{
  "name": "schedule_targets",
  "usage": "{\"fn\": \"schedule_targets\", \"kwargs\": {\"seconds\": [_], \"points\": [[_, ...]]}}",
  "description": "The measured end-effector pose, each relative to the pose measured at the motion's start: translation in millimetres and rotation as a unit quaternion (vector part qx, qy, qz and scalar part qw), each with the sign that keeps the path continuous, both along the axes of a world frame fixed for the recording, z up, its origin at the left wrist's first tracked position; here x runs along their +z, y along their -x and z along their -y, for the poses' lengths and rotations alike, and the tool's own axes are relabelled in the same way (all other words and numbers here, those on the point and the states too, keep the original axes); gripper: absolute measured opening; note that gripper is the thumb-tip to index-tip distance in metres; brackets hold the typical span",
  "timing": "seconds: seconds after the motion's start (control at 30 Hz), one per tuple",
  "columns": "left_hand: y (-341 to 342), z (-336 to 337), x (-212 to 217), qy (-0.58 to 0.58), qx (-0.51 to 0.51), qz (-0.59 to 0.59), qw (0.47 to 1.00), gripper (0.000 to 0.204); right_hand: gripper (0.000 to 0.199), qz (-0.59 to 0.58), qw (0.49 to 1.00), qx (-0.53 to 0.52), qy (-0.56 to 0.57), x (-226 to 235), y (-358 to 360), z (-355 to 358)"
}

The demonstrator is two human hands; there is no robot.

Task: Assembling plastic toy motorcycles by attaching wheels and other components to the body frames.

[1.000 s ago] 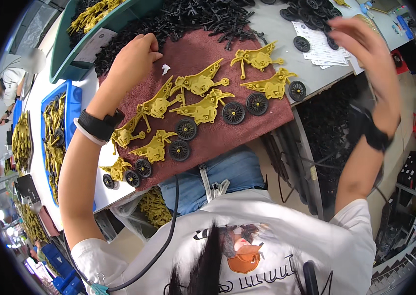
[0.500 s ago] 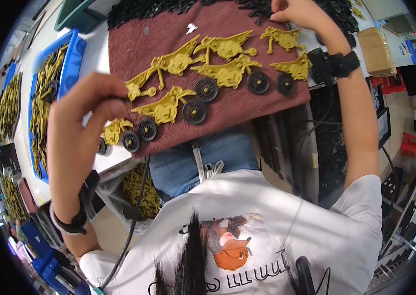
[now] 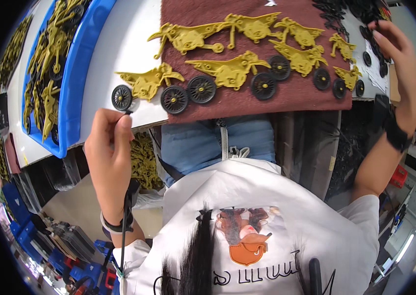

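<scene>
Near the table's front edge, my left hand [image 3: 112,147] is closed in a pinch, with a small black part [image 3: 128,112] at its fingertips. Just above it are a black spoked wheel [image 3: 121,97] and a yellow toy motorcycle body [image 3: 145,82]. My right hand [image 3: 397,43] reaches to black plastic parts [image 3: 374,42] at the upper right, thumb and finger pinched; what is between them I cannot make out. Two uneven rows of yellow bodies, such as this one [image 3: 230,70], lie between my hands. Black wheels [image 3: 201,89] lie along the nearer row.
A reddish-brown cloth [image 3: 311,98] covers part of the white table [image 3: 107,59]. On the left, a blue tray [image 3: 78,64] holds many yellow bodies with black parts. More black parts [image 3: 333,14] are piled at the far right. Yellow pieces [image 3: 144,160] lie below table level.
The view has shifted, so the table looks different. My left hand has come away from the yellow bodies to the front edge, pinching a black part. My right hand is now lower and further right.
</scene>
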State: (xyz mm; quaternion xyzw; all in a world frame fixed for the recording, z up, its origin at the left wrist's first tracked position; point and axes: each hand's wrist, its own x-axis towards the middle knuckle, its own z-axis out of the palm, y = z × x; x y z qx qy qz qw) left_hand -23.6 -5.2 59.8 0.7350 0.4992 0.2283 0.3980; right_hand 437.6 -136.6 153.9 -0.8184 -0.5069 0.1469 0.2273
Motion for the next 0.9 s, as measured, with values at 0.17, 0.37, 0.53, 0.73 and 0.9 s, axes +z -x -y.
{"fn": "schedule_targets", "kwargs": {"seconds": [0.17,0.37,0.53,0.73,0.9], "points": [[-14.0,-9.9,-12.7,-0.182,-0.070,-0.104,0.975,0.017,0.020,-0.062,0.997,0.013,-0.054,1.0,88.8,-0.8],[-21.8,-6.5,-25.5,-0.225,-0.081,-0.125,0.963,0.019,0.019,-0.087,0.992,0.075,-0.049,-5.2,133.2,-22.8],[-25.3,-6.1,-27.5,-0.271,-0.105,-0.139,0.947,0.018,0.016,-0.116,0.984,0.133,0.036,-9.2,161.5,-58.8],[-30.1,-5.5,-25.8,-0.296,-0.110,-0.152,0.937,0.017,0.023,-0.119,0.948,0.293,-0.023,-31.3,211.9,-129.0],[-30.2,-7.7,-28.4,-0.292,-0.119,-0.161,0.935,0.014,0.022,-0.152,0.938,0.303,0.076,-46.9,228.9,-156.2]]}}
